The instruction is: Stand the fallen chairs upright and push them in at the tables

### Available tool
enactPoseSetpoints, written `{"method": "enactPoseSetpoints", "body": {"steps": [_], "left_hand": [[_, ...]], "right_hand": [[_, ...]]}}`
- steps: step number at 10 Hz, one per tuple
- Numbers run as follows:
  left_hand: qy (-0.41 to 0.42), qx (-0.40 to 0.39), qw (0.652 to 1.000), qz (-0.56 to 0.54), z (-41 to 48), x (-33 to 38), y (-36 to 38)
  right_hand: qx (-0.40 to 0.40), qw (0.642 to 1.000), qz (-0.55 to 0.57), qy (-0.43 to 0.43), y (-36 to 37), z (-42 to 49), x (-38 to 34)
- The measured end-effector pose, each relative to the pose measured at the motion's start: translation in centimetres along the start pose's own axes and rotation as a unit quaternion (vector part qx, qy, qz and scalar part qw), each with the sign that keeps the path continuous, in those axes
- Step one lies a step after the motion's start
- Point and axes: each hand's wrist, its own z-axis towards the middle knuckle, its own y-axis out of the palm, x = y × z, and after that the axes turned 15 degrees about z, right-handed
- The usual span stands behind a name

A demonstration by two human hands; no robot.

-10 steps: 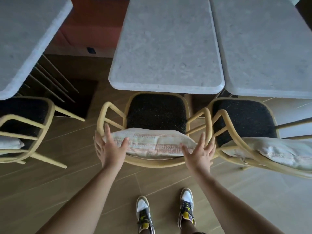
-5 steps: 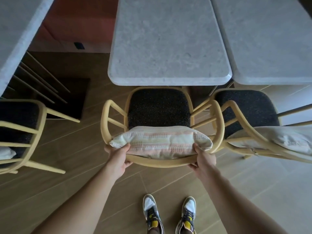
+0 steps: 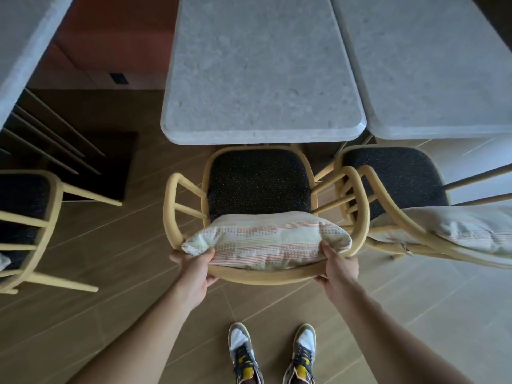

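Readable text: none could be read anywhere.
Cushion (image 3: pixel 266 242): only rows of small printed dots and dashes, no letters.
Shoes (image 3: pixel 245 356): no brand name was readable.
Table (image 3: pixel 260 73): bore no label.

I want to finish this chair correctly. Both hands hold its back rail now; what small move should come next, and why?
Probably a short push forward. The left hand and right hand have a grip on the back rail of the middle chair, which stands upright, yet nearly all its dark seat shows in front of the middle table edge.
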Motion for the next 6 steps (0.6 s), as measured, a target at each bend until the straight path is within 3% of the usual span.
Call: {"method": "enactPoseSetpoints", "body": {"steps": [4, 5, 6], "left_hand": [[0.010, -0.006, 1.000, 0.023, 0.2, -0.2, 0.5], [0.026, 0.042, 0.995, 0.087, -0.8, -0.1, 0.5], [0.157, 0.175, 0.946, 0.223, -2.7, 0.4, 0.7]], "right_hand": [[-0.038, 0.999, -0.017, -0.033, -0.8, 1.0, -0.5], [-0.029, 0.992, -0.104, -0.058, -1.2, -0.1, -1.6], [-0.007, 0.966, -0.177, -0.188, -1.2, -1.3, -3.7]]}}
